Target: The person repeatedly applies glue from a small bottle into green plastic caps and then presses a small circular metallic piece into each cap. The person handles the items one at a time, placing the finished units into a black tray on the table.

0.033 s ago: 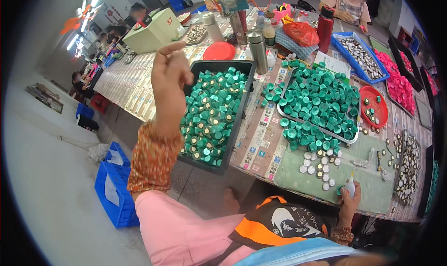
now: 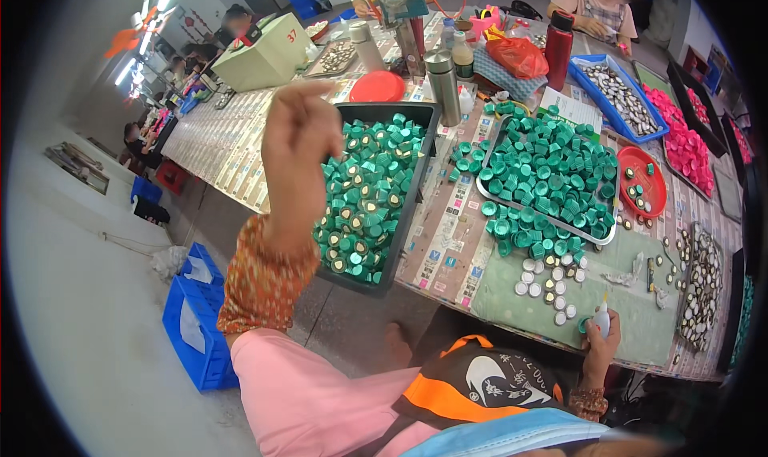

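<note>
My left hand is raised over the left side of a black tray heaped with green caps, many with a pale metallic disc inside. Its fingers are bent and smeared by motion, so whether they hold anything cannot be made out. At the table's front edge, my right hand is closed around a small white squeeze bottle with a yellow tip pointing up. A green cap sits by its fingers. Several round white discs lie on the green mat nearby.
A metal tray overflows with green caps. Beside it are a red dish, a steel flask and a blue tray of metallic discs. Blue crates stand on the floor at left. A person sits across the table.
My left hand has shifted slightly right, and its fingers have curled and turned toward the black tray. My right hand and the bottle look the same.
</note>
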{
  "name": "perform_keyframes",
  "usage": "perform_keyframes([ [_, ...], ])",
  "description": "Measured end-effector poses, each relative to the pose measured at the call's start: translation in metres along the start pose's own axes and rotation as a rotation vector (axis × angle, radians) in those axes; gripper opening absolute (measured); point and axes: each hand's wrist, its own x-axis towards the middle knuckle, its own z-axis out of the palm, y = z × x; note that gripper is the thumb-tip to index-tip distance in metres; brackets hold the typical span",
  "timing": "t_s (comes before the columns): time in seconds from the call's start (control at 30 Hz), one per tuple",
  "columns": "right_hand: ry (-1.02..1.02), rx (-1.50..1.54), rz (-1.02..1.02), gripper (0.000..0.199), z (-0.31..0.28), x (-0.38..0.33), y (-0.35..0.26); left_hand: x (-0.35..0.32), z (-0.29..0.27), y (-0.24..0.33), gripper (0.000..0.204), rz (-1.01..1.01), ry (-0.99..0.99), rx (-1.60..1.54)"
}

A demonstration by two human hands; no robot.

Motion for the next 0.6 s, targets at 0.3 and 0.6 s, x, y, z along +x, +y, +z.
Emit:
perform_keyframes([
  [0.3,-0.048,0.024,-0.026,0.031,-0.005,-0.001,0.002,-0.067,0.06,0.084,0.04,0.566,-0.988,-0.582],
  [0.6,-0.108,0.106,-0.046,0.031,0.002,-0.005,-0.009,-0.123,0.082,0.093,0.046,-0.212,-0.948,-0.524],
])
